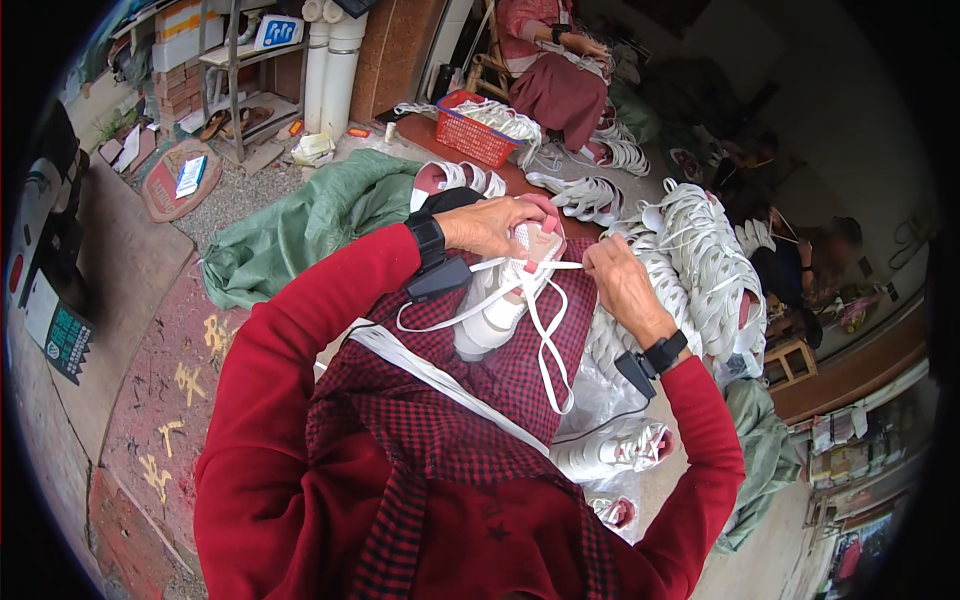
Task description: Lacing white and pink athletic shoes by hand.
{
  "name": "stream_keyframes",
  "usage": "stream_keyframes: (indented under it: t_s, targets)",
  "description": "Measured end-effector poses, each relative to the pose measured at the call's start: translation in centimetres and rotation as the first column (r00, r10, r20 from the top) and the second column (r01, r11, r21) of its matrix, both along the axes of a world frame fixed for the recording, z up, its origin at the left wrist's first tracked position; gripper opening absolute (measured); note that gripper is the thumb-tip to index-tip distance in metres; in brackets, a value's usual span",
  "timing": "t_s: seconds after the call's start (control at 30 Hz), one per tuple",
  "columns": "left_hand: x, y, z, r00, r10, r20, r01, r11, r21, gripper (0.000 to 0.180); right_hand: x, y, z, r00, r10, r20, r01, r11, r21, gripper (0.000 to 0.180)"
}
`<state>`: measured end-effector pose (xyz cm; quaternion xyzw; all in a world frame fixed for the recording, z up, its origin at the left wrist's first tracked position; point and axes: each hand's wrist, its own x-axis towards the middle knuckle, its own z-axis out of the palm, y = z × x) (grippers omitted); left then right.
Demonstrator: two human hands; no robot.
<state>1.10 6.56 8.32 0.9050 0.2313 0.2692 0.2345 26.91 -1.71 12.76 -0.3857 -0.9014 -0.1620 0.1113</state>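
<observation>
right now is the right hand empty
No, the right hand pinches a white lace that runs to the white shoe on the checked apron.

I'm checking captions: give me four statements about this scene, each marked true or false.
1. The right hand pinches a flat white shoelace. True.
2. The white shoe with pink lining stands on the floor. False: it rests on the red-and-black checked cloth over the lap.
3. The red plastic lattice basket sits beyond the shoe. True.
4. The left hand is off the shoe. False: it touches the shoe's far end.
</observation>
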Motion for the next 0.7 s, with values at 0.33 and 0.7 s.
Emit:
stream_keyframes:
  t_s: [0.33, 0.7]
  targets:
    - [0.3, -3.8, -1.7, 0.877, 0.185, 0.443, -0.293, 0.937, 0.189, 0.033, 0.7, -1.4, -0.5, 0.934, -0.148, -0.324, 0.088, 0.977, -0.195, 0.023]
    - [3.3, -5.6, -3.7, 0.939, 0.282, 0.197, -0.344, 0.763, 0.547, 0.006, -1.1, 1.6, -1.8, 0.926, -0.089, -0.367, -0.133, 0.833, -0.538, 0.043]
